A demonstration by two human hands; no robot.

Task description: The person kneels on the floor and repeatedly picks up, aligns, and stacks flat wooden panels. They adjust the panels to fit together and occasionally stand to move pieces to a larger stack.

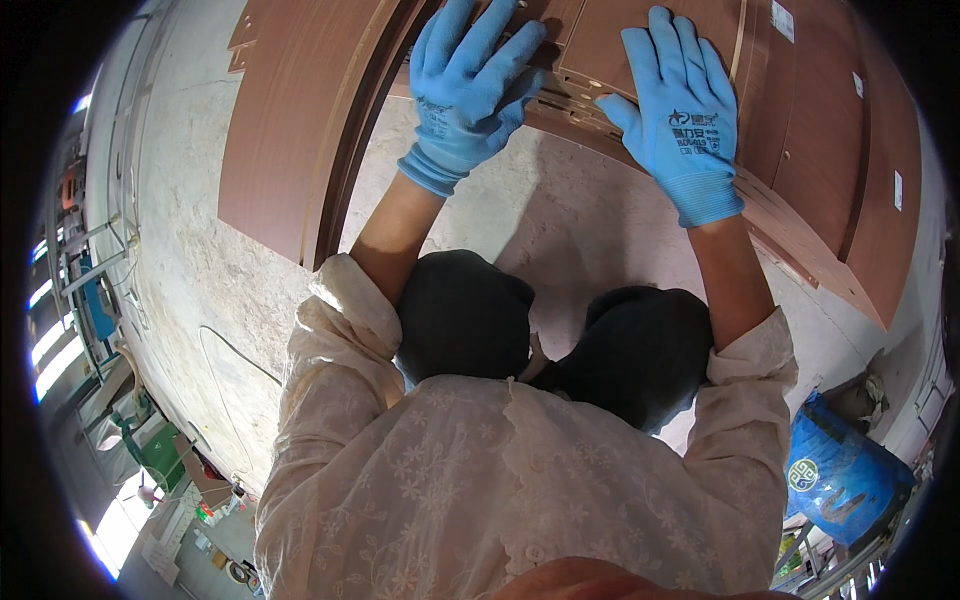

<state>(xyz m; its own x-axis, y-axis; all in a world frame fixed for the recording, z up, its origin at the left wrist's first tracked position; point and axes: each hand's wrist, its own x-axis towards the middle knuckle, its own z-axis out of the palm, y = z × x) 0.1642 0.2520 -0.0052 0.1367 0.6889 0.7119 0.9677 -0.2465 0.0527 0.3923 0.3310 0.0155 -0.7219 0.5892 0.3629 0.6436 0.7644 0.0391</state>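
Blue work gloves with dark print cover both of my hands. My left hand (468, 95) reaches to the upper middle, its fingers stretched out over the edge of the brown wood boards. To its right, my right hand (685, 110) lies flat on a brown board (610, 45), fingers and thumb spread. The boards' near edges show holes and grooves. Left of my left hand is a long brown panel (290, 110) with a darker edge strip. Beside my right hand, more brown panels (815, 140) carry small white labels. Neither hand grips anything that I can see.
My dark-clad knees (465, 310) are bent just below the boards, above a pale concrete floor (210, 250). A thin cable (215, 345) lies on the floor at left. A blue drum (845, 475) stands at lower right, and metal racks (95, 270) line the far left.
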